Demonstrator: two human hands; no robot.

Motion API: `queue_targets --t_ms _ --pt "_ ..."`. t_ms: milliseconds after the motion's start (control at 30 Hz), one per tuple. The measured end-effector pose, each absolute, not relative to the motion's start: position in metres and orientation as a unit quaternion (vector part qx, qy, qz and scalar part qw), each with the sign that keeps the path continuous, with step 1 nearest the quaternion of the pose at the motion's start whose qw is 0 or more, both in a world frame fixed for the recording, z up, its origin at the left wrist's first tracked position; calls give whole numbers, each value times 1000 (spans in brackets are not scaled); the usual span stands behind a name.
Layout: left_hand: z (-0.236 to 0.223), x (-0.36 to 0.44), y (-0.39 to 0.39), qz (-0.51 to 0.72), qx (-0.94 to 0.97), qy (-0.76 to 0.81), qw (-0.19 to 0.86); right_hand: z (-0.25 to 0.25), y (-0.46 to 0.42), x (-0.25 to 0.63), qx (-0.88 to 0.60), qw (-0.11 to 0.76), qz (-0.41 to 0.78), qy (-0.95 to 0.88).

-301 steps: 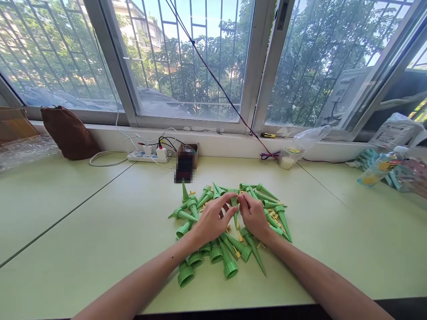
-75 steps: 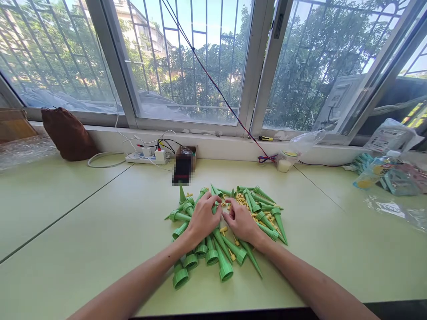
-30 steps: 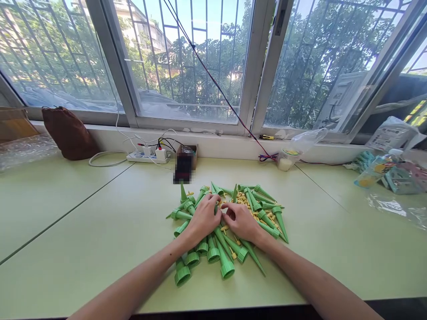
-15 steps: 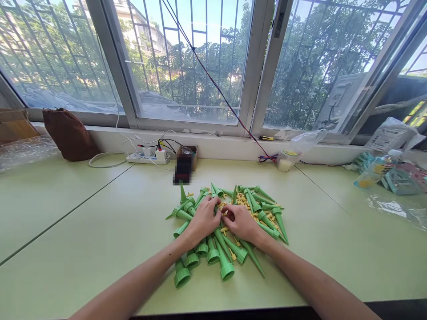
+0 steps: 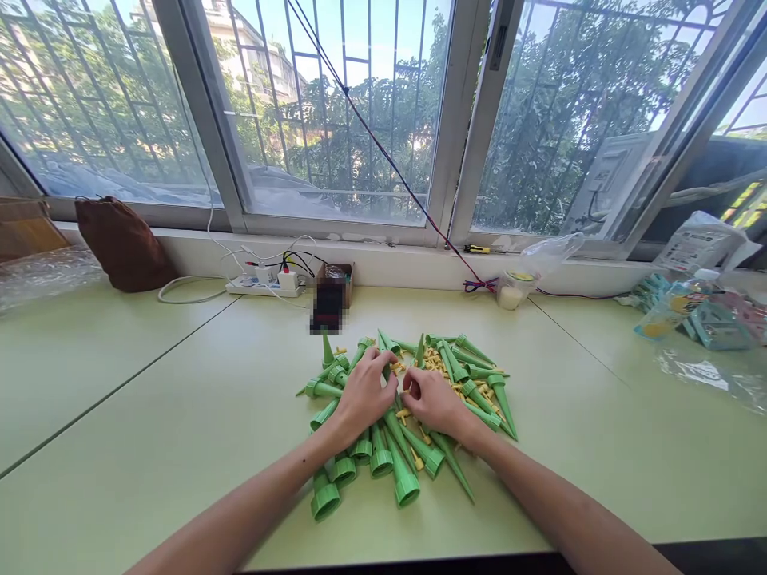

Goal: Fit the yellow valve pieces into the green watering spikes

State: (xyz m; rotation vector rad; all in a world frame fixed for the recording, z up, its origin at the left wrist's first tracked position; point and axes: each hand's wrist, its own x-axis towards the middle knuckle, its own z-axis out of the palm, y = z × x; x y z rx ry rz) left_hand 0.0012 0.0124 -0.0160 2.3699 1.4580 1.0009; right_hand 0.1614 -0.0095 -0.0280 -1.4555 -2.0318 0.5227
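My left hand [image 5: 367,390] is curled over the middle of a pile of green plastic spikes [image 5: 403,471]. Its thumb and fingers close around a green spike [image 5: 387,370], mostly covered by the hand. Close beside it, my right hand [image 5: 436,402] has thumb and index finger bent together in a pinch. What lies in that pinch is too small and too hidden to make out. Small yellow T-shaped plastic pieces [image 5: 440,363] lie heaped behind the right hand, and a few more [image 5: 418,461] are scattered among the spikes. The hollow, ribbed caps of several spikes face me.
Behind the pile stand a small cardboard box [image 5: 344,286] and a power strip [image 5: 264,286] with cables. A brown bag [image 5: 123,243] sits at the back left. Toward the right are a plastic cup [image 5: 512,291], a bottle [image 5: 677,303] and clear wrappers [image 5: 698,370] on the green table [image 5: 180,415].
The fingertips of my two hands have drawn slightly apart, the right ones shifting a little to the right. The pile looks the same.
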Motion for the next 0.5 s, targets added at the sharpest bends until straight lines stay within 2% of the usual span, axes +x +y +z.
queue_targets --t_ms 133,500 --pt "-14 1 11 340 798 488 99 -30 -10 162 -528 308 193 -767" --pt "-13 2 11 359 799 469 117 -29 -10 163 -475 430 156 -752"
